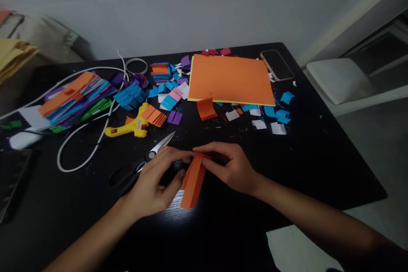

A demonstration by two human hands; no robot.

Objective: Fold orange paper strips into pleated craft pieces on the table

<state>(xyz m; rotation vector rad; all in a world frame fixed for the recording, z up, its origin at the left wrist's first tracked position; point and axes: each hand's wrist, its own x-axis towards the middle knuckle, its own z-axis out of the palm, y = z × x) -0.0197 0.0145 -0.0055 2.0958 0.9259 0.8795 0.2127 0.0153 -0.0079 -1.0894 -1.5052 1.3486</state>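
A folded strip of orange paper (193, 182) stands on edge on the black table (318, 157), near its front. My left hand (156, 182) pinches the strip's left side, thumb and fingers closed on it. My right hand (231, 165) grips the strip's far end from the right, fingers curled over the top. Black-handled scissors (140, 165) lie just left of my left hand, blades pointing away.
A large orange sheet (231, 78) lies at the back with a phone (276, 64) beside it. Several folded paper pieces in blue, purple, pink and white are scattered around. A yellow glue gun (129, 127) with a white cable (79, 148), a tape roll (136, 66) and stacked coloured strips (76, 97) sit at left.
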